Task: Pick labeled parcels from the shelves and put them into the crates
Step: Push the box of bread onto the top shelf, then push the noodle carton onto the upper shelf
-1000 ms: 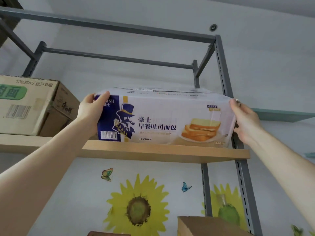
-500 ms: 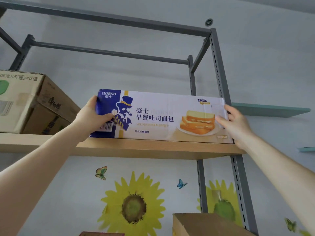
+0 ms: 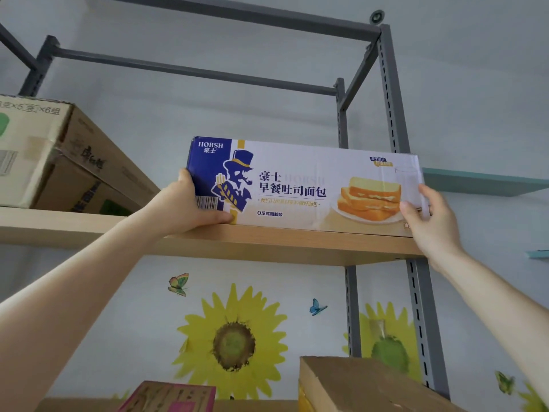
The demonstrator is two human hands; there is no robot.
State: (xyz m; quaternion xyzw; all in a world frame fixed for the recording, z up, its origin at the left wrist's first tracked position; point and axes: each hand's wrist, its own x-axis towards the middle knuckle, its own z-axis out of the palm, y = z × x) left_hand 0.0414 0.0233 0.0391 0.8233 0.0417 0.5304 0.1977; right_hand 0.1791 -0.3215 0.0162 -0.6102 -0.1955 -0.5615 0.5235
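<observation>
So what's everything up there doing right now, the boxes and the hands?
bread box: closed, standing on its long side at the front edge of the wooden shelf, held at both ends.
left hand: grips the box's left end, thumb on the front.
right hand: holds the box's right end.
brown carton: sits on the shelf at the left, untouched.

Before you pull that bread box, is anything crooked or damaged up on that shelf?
Nothing stands out. The bread box stands level on the wooden shelf, with no visible dents. The left hand and right hand grip its ends. The brown carton to its left sits flat.
</observation>
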